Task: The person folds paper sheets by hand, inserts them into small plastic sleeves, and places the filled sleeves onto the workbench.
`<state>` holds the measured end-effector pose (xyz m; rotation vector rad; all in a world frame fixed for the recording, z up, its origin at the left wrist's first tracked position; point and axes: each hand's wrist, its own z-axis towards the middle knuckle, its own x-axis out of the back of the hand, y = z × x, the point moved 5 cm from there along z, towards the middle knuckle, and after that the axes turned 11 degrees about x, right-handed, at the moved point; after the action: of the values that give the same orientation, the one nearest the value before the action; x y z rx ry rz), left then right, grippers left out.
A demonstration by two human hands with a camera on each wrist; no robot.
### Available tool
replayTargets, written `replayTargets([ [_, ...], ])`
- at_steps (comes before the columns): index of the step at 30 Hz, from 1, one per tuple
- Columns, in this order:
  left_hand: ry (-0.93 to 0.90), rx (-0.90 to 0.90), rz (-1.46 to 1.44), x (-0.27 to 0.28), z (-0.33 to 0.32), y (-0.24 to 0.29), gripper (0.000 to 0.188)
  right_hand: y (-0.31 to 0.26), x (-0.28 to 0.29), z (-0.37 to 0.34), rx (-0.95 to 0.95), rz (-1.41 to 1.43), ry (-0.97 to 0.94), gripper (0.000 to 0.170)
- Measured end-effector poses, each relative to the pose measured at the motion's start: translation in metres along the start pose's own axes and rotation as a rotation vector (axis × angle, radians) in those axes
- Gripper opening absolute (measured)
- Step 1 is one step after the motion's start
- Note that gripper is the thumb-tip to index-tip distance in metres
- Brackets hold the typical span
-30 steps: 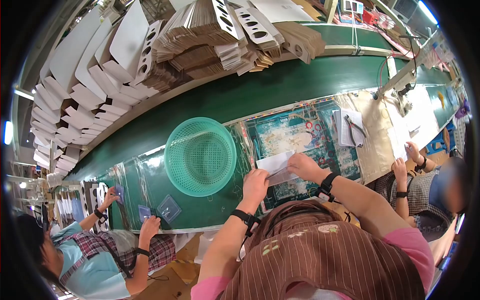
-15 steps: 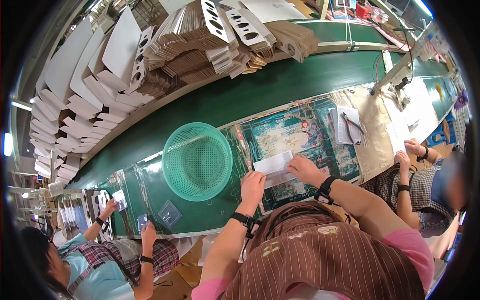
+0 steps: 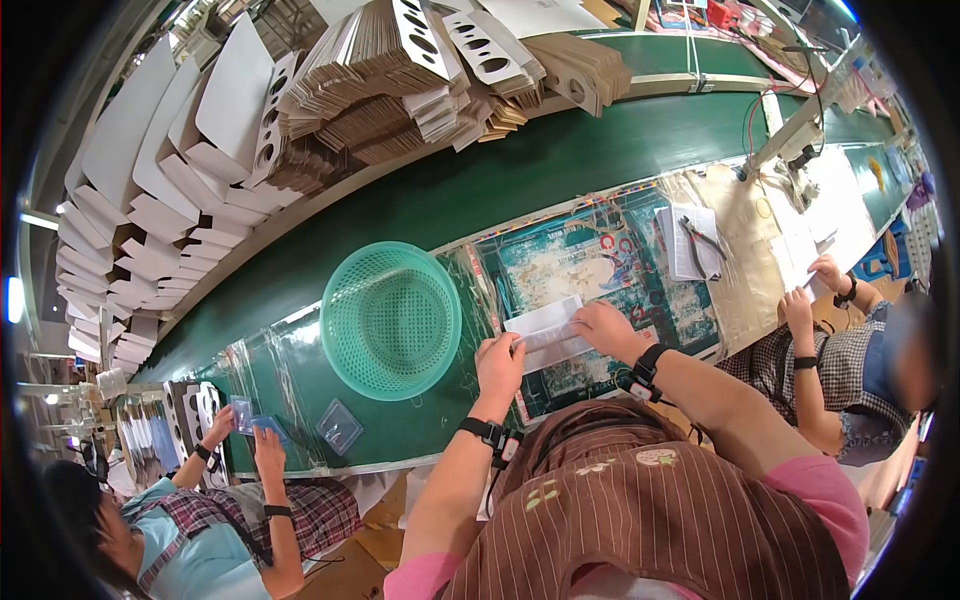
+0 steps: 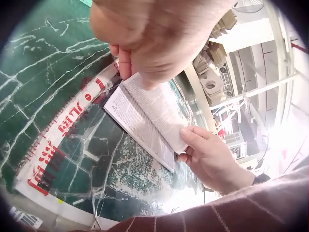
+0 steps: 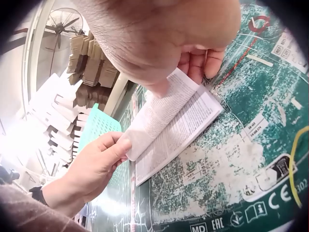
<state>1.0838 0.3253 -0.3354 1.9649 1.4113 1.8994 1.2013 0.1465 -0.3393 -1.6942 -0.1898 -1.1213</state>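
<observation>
A folded leaflet [image 3: 545, 333] with small dense print lies between my hands, low over the worn green printed sheet on the bench. At its left end my left hand [image 3: 498, 368] pinches the paper between thumb and fingers. My right hand [image 3: 606, 330] pinches the opposite end. In the left wrist view the leaflet [image 4: 149, 118] has one flap raised along a lengthwise crease, and a printed page shows under it. The right wrist view shows the same flap [image 5: 161, 113] curving up, with the thumbs on it; some fingers are hidden behind the paper.
A green mesh basket [image 3: 392, 320] stands left of my hands. To the right, pliers [image 3: 700, 247] lie on a stack of papers [image 3: 680, 265]. A clear plastic piece [image 3: 340, 427] lies near the bench edge. People work on both sides; folded cardboard [image 3: 350, 75] lines the far side.
The leaflet's flap has lifted and more of the leaflet faces the head camera. My left hand has shifted slightly left. The person at left has brought two plastic pieces together.
</observation>
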Motion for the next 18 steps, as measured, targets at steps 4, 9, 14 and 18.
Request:
replayTargets([
  [4, 0.006, 0.006, 0.028, -0.002, -0.001, 0.001, 0.016, 0.000, 0.000, 0.003, -0.032, -0.034, -0.024, 0.021],
  [9, 0.051, 0.026, 0.059, 0.004, -0.003, 0.011, 0.018, -0.006, 0.007, 0.007, -0.172, -0.028, -0.048, 0.023],
  [14, 0.096, -0.066, 0.093, 0.006, -0.011, 0.016, 0.018, -0.001, 0.004, 0.006, -0.127, -0.027, -0.042, 0.020],
  [18, 0.121, -0.331, 0.189, 0.003, -0.023, 0.021, 0.021, -0.028, 0.020, -0.006, 0.188, -0.151, -0.026, 0.015],
])
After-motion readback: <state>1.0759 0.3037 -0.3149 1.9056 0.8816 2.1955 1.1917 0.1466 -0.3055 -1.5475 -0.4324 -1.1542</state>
